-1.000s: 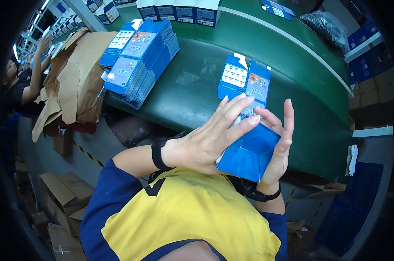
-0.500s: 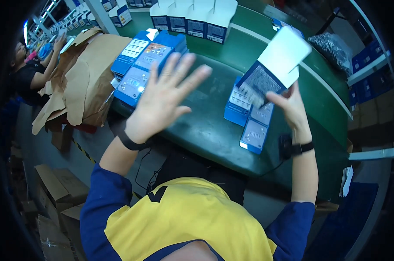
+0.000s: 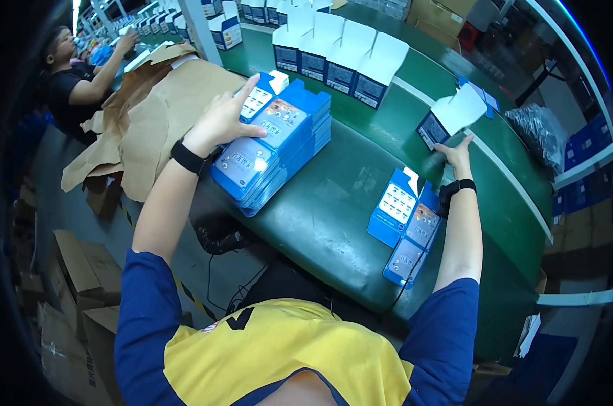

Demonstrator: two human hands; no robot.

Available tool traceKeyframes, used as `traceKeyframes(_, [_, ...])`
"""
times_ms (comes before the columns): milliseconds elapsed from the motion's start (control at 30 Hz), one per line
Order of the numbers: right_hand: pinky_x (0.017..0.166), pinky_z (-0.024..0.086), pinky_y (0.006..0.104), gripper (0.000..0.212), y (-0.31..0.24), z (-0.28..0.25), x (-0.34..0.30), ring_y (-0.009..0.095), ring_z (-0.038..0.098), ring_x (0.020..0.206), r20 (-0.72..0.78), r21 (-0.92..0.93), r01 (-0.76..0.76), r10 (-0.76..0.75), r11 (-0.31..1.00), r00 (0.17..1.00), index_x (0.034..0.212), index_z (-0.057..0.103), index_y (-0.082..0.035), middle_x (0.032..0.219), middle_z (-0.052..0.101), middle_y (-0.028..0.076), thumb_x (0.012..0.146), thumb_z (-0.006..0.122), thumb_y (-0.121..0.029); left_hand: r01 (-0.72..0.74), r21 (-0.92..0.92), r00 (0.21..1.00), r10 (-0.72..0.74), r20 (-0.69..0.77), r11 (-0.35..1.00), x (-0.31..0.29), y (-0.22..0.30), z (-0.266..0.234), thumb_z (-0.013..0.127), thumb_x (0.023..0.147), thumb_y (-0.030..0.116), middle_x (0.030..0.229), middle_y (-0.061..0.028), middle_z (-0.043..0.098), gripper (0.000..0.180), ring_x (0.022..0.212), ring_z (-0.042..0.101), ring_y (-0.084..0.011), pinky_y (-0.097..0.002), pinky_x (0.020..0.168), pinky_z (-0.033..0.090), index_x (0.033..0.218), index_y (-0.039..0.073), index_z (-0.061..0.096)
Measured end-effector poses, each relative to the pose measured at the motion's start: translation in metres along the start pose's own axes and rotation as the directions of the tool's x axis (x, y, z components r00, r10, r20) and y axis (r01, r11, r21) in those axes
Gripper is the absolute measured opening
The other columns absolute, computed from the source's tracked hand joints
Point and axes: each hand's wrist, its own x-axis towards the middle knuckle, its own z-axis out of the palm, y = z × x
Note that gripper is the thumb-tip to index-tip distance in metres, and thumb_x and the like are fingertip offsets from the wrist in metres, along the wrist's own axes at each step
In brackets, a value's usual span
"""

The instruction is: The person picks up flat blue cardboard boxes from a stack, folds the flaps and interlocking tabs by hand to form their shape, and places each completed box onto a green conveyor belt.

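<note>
My left hand (image 3: 218, 120) lies over the left stack of flat blue printed cartons (image 3: 239, 169), index finger and thumb spread apart, the thumb on the top sheet. Its other fingers are partly hidden. To the right, my right hand (image 3: 457, 154) reaches out over the green belt, thumb and fingers around the lower end of an erected carton (image 3: 434, 130). That carton is dark blue with a raised white flap. Below my right wrist rests a smaller pile of flat blue cartons (image 3: 406, 254).
Several erected cartons (image 3: 344, 68) with white flaps stand in a row on the green belt (image 3: 347, 162). Torn brown paper (image 3: 157, 115) lies at the left, near a person (image 3: 76, 88). At the far right sits a clear plastic bag (image 3: 536, 132). Cardboard boxes (image 3: 93, 271) are on the floor.
My right hand has carried the erected carton away from me, towards the row. My left hand has moved left and down onto the left stack. The view has shifted.
</note>
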Motion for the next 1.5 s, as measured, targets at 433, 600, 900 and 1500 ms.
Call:
traceKeyframes(433, [0.085, 0.047, 0.0302, 0.08, -0.108, -0.027, -0.226, 0.02, 0.056, 0.106, 0.598, 0.383, -0.117, -0.149, 0.916, 0.788, 0.146, 0.019, -0.007, 0.127, 0.051, 0.017, 0.082, 0.068, -0.012, -0.019, -0.801, 0.991, -0.096, -0.096, 0.599, -0.014, 0.019, -0.041, 0.074, 0.074, 0.009, 0.099, -0.0133, 0.064, 0.056, 0.088, 0.063, -0.0207, -0.0313, 0.079, 0.051, 0.124, 0.002, 0.049])
traceKeyframes(600, [0.089, 0.046, 0.0308, 0.066, -0.147, 0.003, -0.301, 0.022, 0.052, 0.115, 0.462, 0.805, -0.232, -0.333, 0.546, 0.822, 0.138, 0.034, -0.002, 0.126, 0.052, 0.017, 0.082, 0.068, -0.011, -0.147, -0.974, 0.973, 0.205, -0.109, 0.175, -0.096, 0.104, -0.037, 0.069, 0.08, 0.006, 0.098, -0.0052, 0.063, 0.035, 0.089, 0.061, -0.0141, -0.026, 0.082, 0.049, 0.112, -0.002, 0.057])
traceKeyframes(900, [0.094, 0.044, 0.0355, 0.068, -0.131, -0.029, -0.338, 0.031, 0.046, 0.124, 0.265, 0.263, 0.849, -0.88, 0.459, 0.394, 0.142, 0.024, -0.003, 0.136, 0.042, 0.025, 0.085, 0.061, -0.005, -0.443, -0.888, 0.896, 0.049, -0.441, 0.121, -0.142, 0.171, 0.011, 0.077, 0.068, 0.047, 0.112, -0.0088, 0.055, 0.081, 0.109, 0.05, -0.0165, -0.0317, 0.096, 0.037, 0.125, -0.001, 0.047])
traceKeyframes(1500, [0.108, 0.026, 0.0423, 0.146, -0.119, -0.045, -0.333, 0.029, 0.031, 0.131, -0.111, 0.712, 0.238, -0.229, 0.661, 0.967, 0.146, 0.001, -0.009, 0.143, 0.026, 0.015, 0.039, 0.088, -0.056, -0.666, -0.676, 0.635, 0.715, -0.293, 0.315, -0.158, 0.193, 0.045, 0.07, 0.075, 0.017, 0.141, -0.0226, 0.028, 0.094, 0.13, 0.033, -0.0385, -0.0507, 0.109, 0.021, 0.146, 0.005, 0.01])
